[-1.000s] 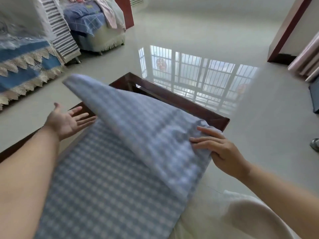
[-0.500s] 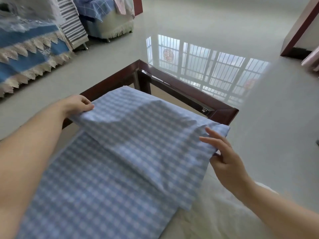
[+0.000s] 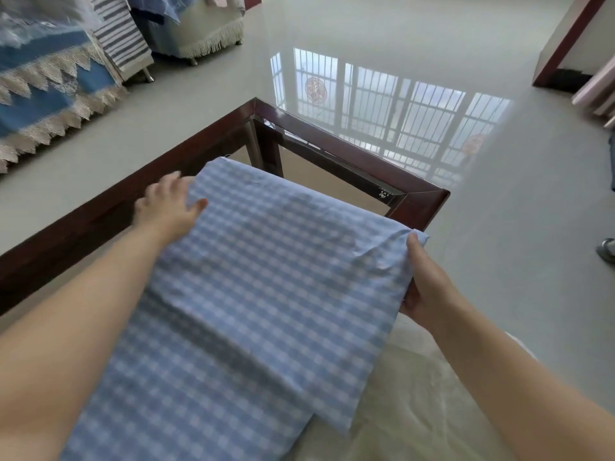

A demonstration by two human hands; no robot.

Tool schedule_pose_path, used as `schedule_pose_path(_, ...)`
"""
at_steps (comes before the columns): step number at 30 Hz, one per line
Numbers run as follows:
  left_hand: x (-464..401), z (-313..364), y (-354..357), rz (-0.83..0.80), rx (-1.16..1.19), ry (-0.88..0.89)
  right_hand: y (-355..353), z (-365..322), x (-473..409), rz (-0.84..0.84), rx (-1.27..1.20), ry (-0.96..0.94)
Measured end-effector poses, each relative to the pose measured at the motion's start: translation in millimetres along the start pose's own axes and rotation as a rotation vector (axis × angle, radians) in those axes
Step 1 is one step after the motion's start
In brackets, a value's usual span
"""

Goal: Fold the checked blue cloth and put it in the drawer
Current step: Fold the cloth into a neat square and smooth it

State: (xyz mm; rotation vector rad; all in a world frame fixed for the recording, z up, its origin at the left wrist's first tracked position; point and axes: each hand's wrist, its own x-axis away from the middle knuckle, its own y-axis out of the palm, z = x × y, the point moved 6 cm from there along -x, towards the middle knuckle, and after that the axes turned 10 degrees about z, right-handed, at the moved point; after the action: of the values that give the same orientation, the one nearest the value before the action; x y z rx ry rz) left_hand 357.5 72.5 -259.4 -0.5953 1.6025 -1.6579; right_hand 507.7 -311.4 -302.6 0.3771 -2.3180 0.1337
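Observation:
The checked blue cloth (image 3: 266, 277) lies folded over itself on a glass-topped table with a dark wooden frame (image 3: 349, 148). Its upper layer reaches toward the table's far corner. My left hand (image 3: 168, 207) rests at the cloth's far left edge, thumb on top of the fabric and fingers at its border. My right hand (image 3: 429, 284) grips the cloth's right corner, thumb on top and fingers underneath. No drawer is in view.
A pale cloth (image 3: 416, 404) lies under the blue one at the near right. Sofas with blue lace-trimmed covers (image 3: 43, 94) and a striped cloth (image 3: 119, 38) stand at the far left. A glossy floor (image 3: 499, 211) surrounds the table. A shoe (image 3: 607, 249) shows at the right edge.
The lifted flap has come down flat onto the lower layer. My left hand moved forward along the left edge. My right hand closed on the right corner.

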Motion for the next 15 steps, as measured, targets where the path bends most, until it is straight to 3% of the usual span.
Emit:
schedule_pose_path(2, 14, 33, 19, -0.042, 0.013, 0.155, -2, -8, -5, 0.08, 0.043, -0.032)
schedule_pose_path(4, 27, 43, 44, -0.142, -0.042, 0.218, -1, -13, -12, 0.117, -0.076, -0.005)
schedule_pose_path(9, 34, 37, 62, -0.149, -0.025, 0.237, 10, -19, -10, -0.066, -0.391, 0.253)
schedule_pose_path(11, 34, 38, 61, -0.142, -0.027, 0.236, 12, -22, -9, -0.029, -0.5, 0.189)
schedule_pose_path(15, 33, 32, 60, -0.126, -0.023, 0.259, -3, -24, -19, 0.268, -0.501, -0.095)
